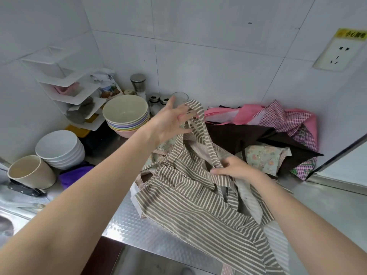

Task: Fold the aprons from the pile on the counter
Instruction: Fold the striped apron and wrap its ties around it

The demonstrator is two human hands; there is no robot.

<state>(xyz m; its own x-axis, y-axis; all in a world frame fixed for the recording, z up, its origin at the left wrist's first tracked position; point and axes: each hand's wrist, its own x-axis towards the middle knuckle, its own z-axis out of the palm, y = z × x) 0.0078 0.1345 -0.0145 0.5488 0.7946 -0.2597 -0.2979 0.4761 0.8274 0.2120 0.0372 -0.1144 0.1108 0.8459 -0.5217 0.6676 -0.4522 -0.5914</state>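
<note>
A brown-and-cream striped apron (190,197) lies crumpled on the steel counter (139,229), its lower part hanging over the front edge. My left hand (170,122) is raised above it and holds the apron's neck loop hooked over its fingers. My right hand (236,167) pinches the same striped strap lower down, near the bib. Behind them lies the pile of other aprons (278,135): pink, red gingham, dark brown and a pale floral one.
Stacked pastel bowls (127,116), white bowls (61,149), a beige cup (29,173) and a purple cloth (75,175) crowd the left. Spice jars (139,84) and a glass stand by the tiled wall. A sink edge (12,215) is lower left; a white appliance (345,167) sits right.
</note>
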